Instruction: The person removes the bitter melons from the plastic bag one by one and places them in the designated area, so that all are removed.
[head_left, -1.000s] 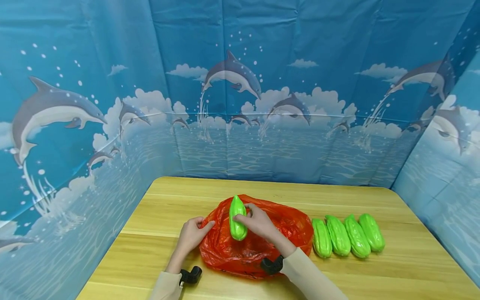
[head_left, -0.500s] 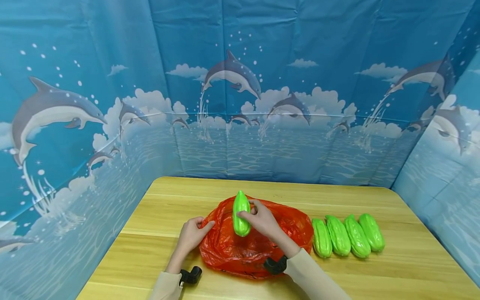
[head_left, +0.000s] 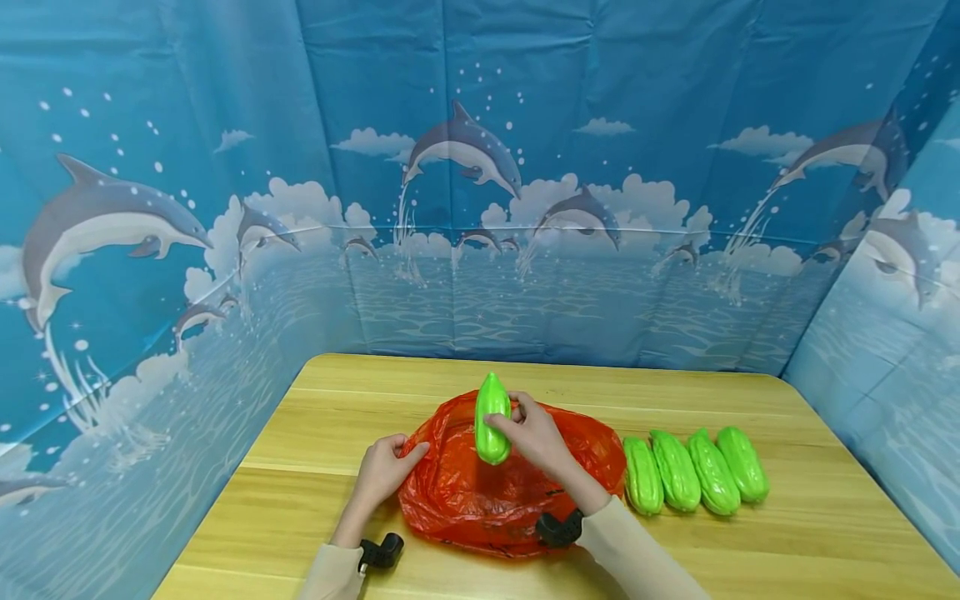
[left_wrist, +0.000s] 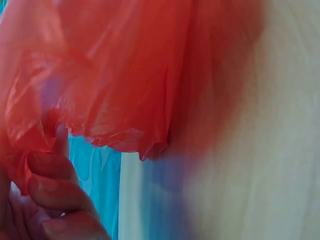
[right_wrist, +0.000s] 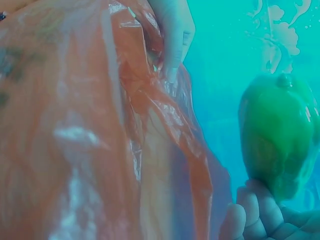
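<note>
Upright over the bag's mouth, a glossy bright green bitter melon (head_left: 492, 429) is held in my right hand (head_left: 538, 435), thumb on its near side. In the right wrist view its blunt end (right_wrist: 277, 135) rises above my curled fingers (right_wrist: 260, 215). Below it a thin red plastic bag (head_left: 480, 508) lies spread with its mouth wide. My left hand (head_left: 381, 471) pinches the bag's left edge. The left wrist view has those fingers (left_wrist: 60, 192) curled against the red film (left_wrist: 115, 75). The bag's far inside is partly hidden by my right hand.
Several more bitter melons (head_left: 682, 471) lie side by side on the wooden table (head_left: 300, 492), just right of the bag. A blue dolphin-print curtain (head_left: 480, 250) stands behind the table and along both sides. Black wrist cameras (head_left: 382, 550) sit on both wrists.
My right hand has drifted right and slightly away from me with the bitter melon, which shifts toward the bag's far edge. The left hand keeps its place on the bag.
</note>
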